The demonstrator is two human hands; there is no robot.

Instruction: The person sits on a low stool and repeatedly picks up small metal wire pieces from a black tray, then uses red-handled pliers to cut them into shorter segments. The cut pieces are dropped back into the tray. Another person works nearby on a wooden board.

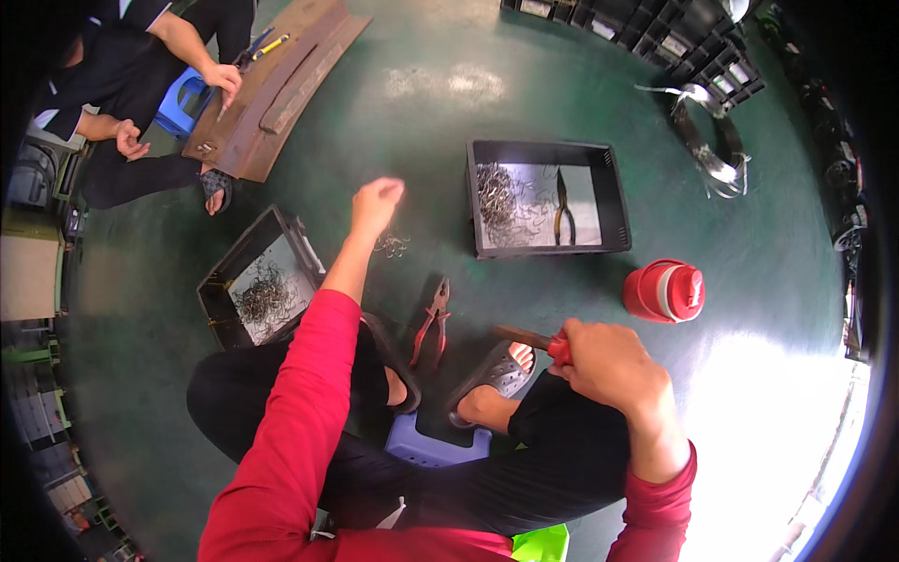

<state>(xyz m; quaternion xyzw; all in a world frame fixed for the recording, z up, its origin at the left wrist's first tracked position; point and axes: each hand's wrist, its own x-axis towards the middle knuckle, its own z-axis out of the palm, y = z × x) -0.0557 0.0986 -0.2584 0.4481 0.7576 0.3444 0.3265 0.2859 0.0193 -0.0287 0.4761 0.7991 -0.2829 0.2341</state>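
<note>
My left hand is stretched forward with its fingers drawn together. Whatever it may hold is hidden. Just below it, a small scatter of bent wire pieces lies on the green floor. Above my right knee, my right hand grips a red-handled tool with a flat brownish end pointing left; its exact kind does not show. Between my feet lie red-handled pliers, jaws pointing away. A black bin at the left holds a heap of wire pieces.
Ahead stands another black bin with wire pieces and dark pliers. A red jug is right of it. A wire coil and stacked black crates lie farther off. A co-worker's hand is over a rusty metal beam.
</note>
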